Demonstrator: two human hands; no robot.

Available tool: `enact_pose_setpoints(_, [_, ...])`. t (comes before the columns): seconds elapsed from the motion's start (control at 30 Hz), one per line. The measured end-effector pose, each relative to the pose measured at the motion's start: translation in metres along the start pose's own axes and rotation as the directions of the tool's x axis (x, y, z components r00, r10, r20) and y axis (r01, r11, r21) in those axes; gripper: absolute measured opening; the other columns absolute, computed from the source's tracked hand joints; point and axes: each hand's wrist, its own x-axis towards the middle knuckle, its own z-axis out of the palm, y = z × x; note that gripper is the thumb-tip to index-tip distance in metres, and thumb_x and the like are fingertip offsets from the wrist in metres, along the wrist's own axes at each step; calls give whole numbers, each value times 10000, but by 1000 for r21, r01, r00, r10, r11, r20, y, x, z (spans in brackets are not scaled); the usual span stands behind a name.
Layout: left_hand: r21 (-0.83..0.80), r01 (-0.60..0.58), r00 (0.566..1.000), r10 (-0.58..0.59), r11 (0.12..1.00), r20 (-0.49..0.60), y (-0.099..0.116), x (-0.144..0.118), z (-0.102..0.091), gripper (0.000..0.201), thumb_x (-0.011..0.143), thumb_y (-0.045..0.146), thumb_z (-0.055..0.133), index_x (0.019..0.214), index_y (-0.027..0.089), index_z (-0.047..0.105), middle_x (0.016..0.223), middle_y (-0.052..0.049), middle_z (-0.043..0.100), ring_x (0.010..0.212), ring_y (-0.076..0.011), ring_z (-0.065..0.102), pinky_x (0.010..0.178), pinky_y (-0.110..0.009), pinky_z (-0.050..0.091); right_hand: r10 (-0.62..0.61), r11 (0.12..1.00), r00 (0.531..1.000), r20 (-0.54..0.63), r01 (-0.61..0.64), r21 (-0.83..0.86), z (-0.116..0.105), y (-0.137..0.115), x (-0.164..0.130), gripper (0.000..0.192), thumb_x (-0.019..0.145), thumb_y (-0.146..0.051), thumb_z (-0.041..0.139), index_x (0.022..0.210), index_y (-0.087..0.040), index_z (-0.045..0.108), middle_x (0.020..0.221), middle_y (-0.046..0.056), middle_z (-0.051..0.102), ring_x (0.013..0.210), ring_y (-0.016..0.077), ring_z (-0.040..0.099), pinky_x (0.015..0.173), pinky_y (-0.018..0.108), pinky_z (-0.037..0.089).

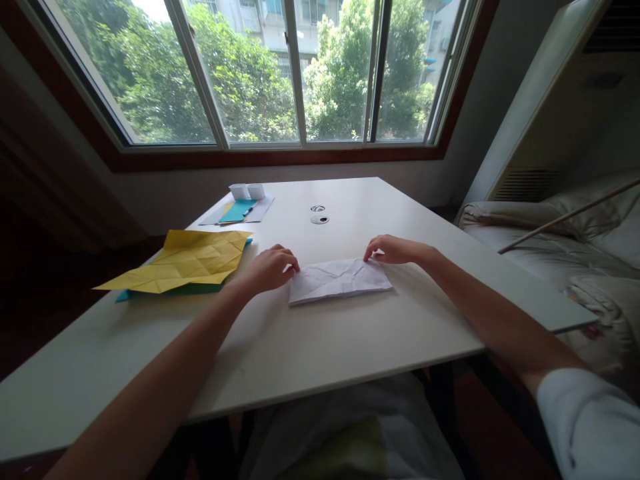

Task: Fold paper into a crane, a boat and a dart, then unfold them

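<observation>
A folded white sheet of paper (340,281), creased across its top, lies on the white table in front of me. My left hand (270,268) has its thumb and fingers closed at the paper's far left corner. At the far right corner, the bent fingers of my right hand (395,250) pinch the edge. The paper's near edge shows layers slightly apart. Left of my left hand lies a creased yellow sheet (195,260), on top of a teal sheet (195,289) that peeks out beneath it.
Two small white paper boxes (247,191), a teal sheet (237,211) and a pen (249,211) sit on more papers at the table's far left. A round silver fitting (319,219) is set in the white tabletop (350,347). A light sofa (520,227) stands to the right.
</observation>
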Motion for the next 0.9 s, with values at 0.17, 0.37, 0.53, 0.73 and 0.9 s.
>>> enact_pose_setpoints(0.17, [5, -17, 1000, 17, 1000, -7, 42, 3, 0, 356, 860, 369, 378, 998, 186, 650, 971, -107, 647, 974, -282, 526, 804, -394, 417, 42, 976, 996, -78, -58, -209, 4, -29, 4, 201, 792, -337, 547, 854, -199, 680, 886, 70, 664, 854, 214, 575, 704, 294, 407])
enact_pose_setpoints(0.37, [59, -33, 996, 28, 998, 90, 68, 4, 11, 452, 860, 404, 380, 1240, 186, 490, 1159, -121, 559, 1045, -264, 503, 855, -357, 397, -15, 970, 997, -69, -2, -241, 19, -56, 12, 313, 857, -318, 467, 1128, -214, 583, 1049, 100, 612, 909, 210, 579, 752, 297, 403])
enact_pose_setpoints(0.53, [136, -14, 994, -1, 991, 109, 68, 1, 15, 538, 866, 483, 313, 1286, 167, 425, 1239, -148, 477, 1095, -297, 446, 895, -409, 354, -67, 957, 995, -73, 43, -288, 28, -63, 14, 386, 887, -321, 382, 1234, -205, 505, 1094, 126, 571, 934, 234, 551, 787, 336, 402])
enact_pose_setpoints(0.73, [104, 12, 987, -28, 994, 158, 65, 5, 14, 592, 845, 519, 317, 1333, 186, 362, 1258, -148, 442, 1103, -308, 413, 902, -441, 320, -53, 951, 996, -70, 29, -307, 31, -66, 17, 415, 874, -298, 385, 1273, -218, 467, 1117, 136, 557, 952, 255, 529, 799, 365, 403])
enact_pose_setpoints(0.9, [89, 44, 986, -58, 995, 159, 64, 5, 10, 607, 818, 581, 338, 1306, 225, 403, 1230, -140, 461, 1100, -306, 415, 904, -446, 314, -7, 968, 998, -65, -9, -252, 28, -62, 16, 435, 866, -355, 411, 1278, -230, 470, 1129, 128, 556, 990, 260, 522, 816, 365, 407])
